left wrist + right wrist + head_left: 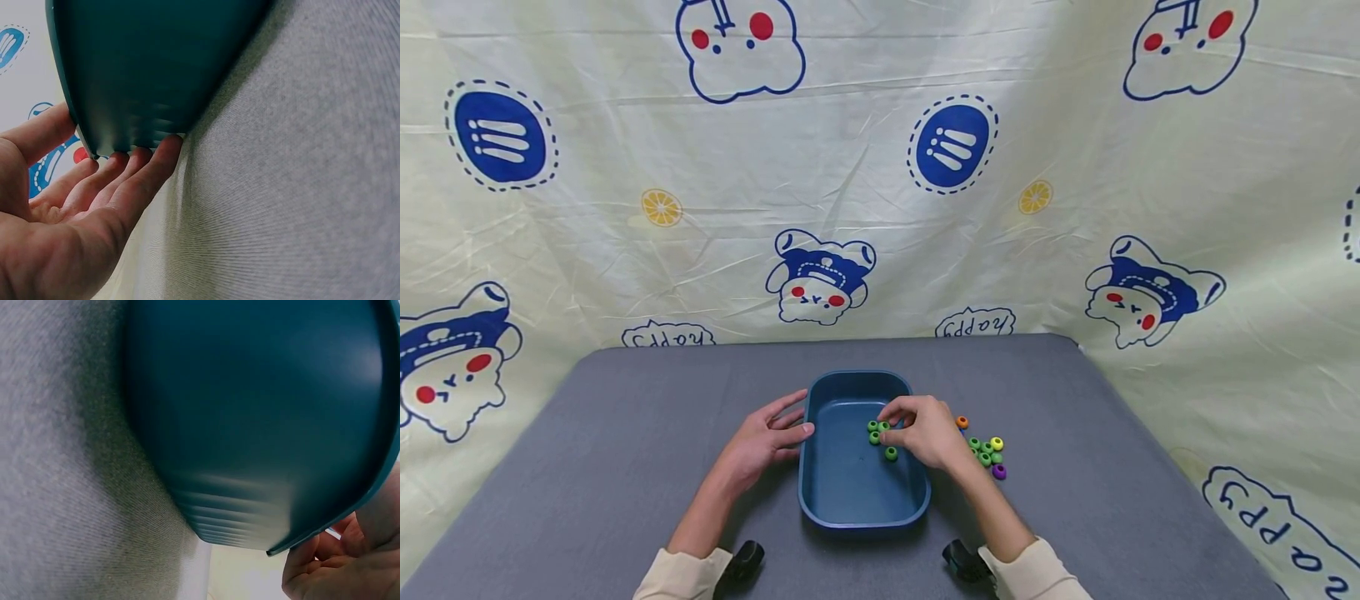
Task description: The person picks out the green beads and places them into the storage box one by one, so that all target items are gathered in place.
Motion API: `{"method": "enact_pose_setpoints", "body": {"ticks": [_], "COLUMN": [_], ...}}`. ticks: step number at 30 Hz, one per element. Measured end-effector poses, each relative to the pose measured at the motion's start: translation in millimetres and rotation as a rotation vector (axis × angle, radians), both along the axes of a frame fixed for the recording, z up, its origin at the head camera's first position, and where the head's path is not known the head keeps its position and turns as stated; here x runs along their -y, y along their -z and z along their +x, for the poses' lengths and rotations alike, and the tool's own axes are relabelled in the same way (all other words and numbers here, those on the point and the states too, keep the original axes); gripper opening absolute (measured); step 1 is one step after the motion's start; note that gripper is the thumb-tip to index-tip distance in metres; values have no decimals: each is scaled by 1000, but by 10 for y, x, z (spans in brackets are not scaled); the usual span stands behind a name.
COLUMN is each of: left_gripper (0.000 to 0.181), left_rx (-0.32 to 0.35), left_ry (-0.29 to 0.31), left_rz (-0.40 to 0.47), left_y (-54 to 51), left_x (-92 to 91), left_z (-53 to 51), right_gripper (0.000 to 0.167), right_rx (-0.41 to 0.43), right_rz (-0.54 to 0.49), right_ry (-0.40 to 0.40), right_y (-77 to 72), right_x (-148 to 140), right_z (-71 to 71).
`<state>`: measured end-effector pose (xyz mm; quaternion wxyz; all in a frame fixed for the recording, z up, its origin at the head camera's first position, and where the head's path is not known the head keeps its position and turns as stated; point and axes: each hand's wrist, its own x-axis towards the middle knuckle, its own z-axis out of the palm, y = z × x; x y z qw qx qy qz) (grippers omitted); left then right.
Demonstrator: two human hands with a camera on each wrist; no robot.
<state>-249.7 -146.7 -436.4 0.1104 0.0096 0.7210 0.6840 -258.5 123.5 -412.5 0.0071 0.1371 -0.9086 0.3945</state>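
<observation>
On grey tabletop (640,442), printed backdrop (880,183) behind, left hand (767,437) spread, right hand's (928,429) grip unclear

Taking the blue tray (865,527) as our clock's centre, its wall rises all round, so we would have to come in over the rim. At 9 o'clock the left hand (767,437) touches that wall and blocks a side approach. The right hand (928,429) crosses the rim at 3, thumb and forefinger either side of a green bead (884,426). We have open tray floor from 6 round to 11, and a free way down from 12. Outside, loose beads (986,458) crowd the table (625,467) at 3, hemmed by the right forearm; we can reach them from 2. Black wrist devices (962,560) jut in at 5 and 7, with a passage between them at 6.
</observation>
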Motion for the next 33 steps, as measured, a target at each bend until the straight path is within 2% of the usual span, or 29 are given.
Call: {"method": "enact_pose_setpoints", "body": {"ticks": [8,16,33], "left_gripper": [60,60,60], "left_rx": [-4,-5,-7], "left_ry": [7,-11,-2], "left_rz": [-2,-1,0], "left_y": [7,14,15], "left_x": [6,-14,-7], "left_z": [0,0,-3], "right_gripper": [16,16,19], "right_rx": [-21,-41,-32], "right_rz": [31,40,52], "right_ry": [-14,-34,-53], "right_y": [13,-3,0], "right_x": [13,15,2], "right_z": [13,22,4]}}
